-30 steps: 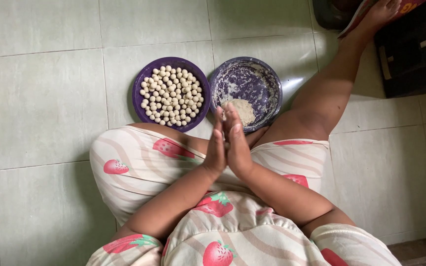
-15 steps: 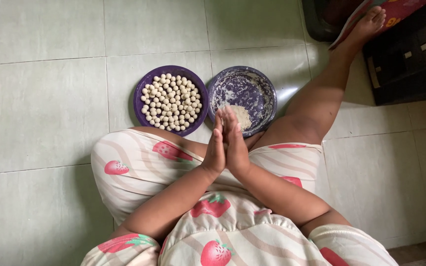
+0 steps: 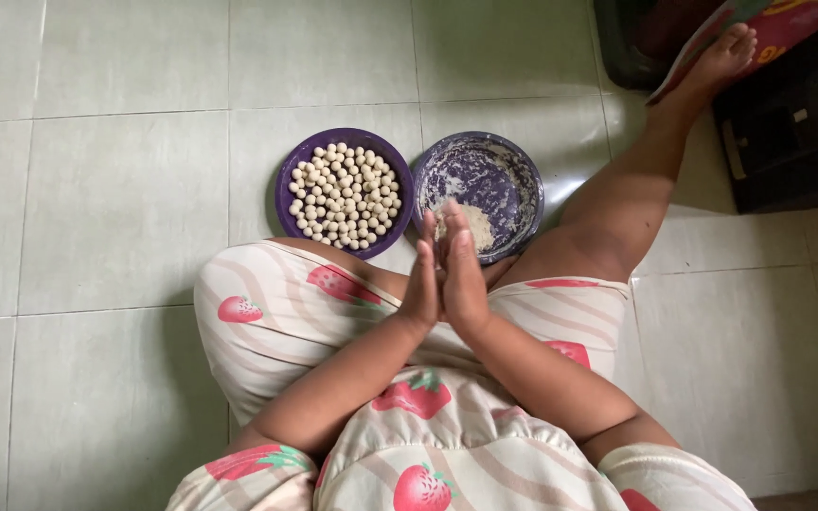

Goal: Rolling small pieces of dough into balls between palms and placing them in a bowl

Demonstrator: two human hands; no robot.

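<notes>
My left hand (image 3: 421, 284) and my right hand (image 3: 464, 276) are pressed flat together, palm to palm, fingers pointing away from me, above my lap. Anything between the palms is hidden. Just beyond the fingertips stands a purple bowl (image 3: 513, 170) smeared white inside, with a small lump of pale dough (image 3: 478, 227) at its near side. To its left a purple plate (image 3: 288, 194) holds several small round pale dough balls (image 3: 345, 194) in one layer.
I sit on a pale tiled floor (image 3: 115, 189) in strawberry-print clothes (image 3: 276, 312). My right leg (image 3: 636, 189) stretches to the upper right, its foot by a colourful mat (image 3: 788, 24) and a dark appliance (image 3: 797, 123).
My hands stay pressed together in the same place, with only a slight shift between the palms. The view has drifted a little; plate and bowl have not moved.
</notes>
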